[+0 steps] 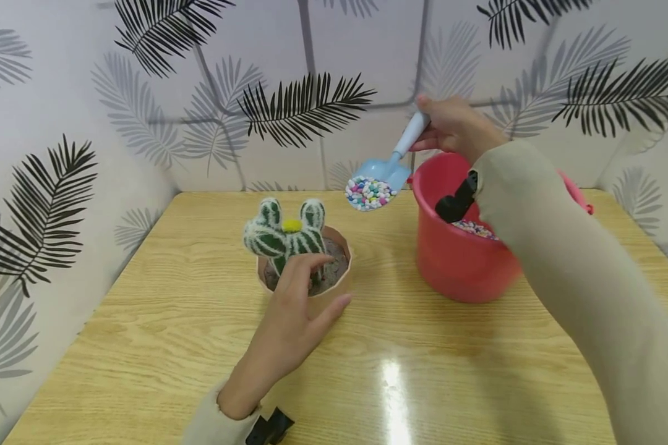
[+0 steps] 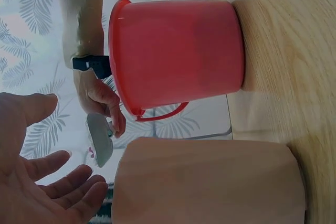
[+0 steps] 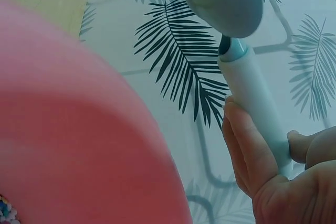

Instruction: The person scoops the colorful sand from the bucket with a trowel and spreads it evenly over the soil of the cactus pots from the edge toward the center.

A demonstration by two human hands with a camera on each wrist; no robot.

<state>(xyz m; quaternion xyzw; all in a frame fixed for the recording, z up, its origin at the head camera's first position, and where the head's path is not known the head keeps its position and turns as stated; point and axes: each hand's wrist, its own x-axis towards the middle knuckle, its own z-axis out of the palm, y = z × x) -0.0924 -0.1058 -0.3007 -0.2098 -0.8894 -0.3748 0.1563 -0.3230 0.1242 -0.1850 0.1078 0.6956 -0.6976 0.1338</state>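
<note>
My right hand (image 1: 451,127) grips the white handle of a small light-blue toy shovel (image 1: 403,142), its scoop heaped with colourful pebble-like bits (image 1: 370,193). The shovel is in the air, left of the red bucket's rim. In the right wrist view, fingers and thumb wrap the handle (image 3: 257,108). My left hand (image 1: 292,315), fingers spread and holding nothing, is at the near side of a tan pot (image 1: 342,287). A fuzzy green cactus (image 1: 303,241) with a yellow top stands in the pot's grey soil.
The red bucket (image 1: 462,266) stands on the wooden table (image 1: 161,346) at the right, with more colourful bits (image 1: 473,229) inside. My right forearm passes over its rim. Behind the table is a wall (image 1: 367,55) with a leaf pattern.
</note>
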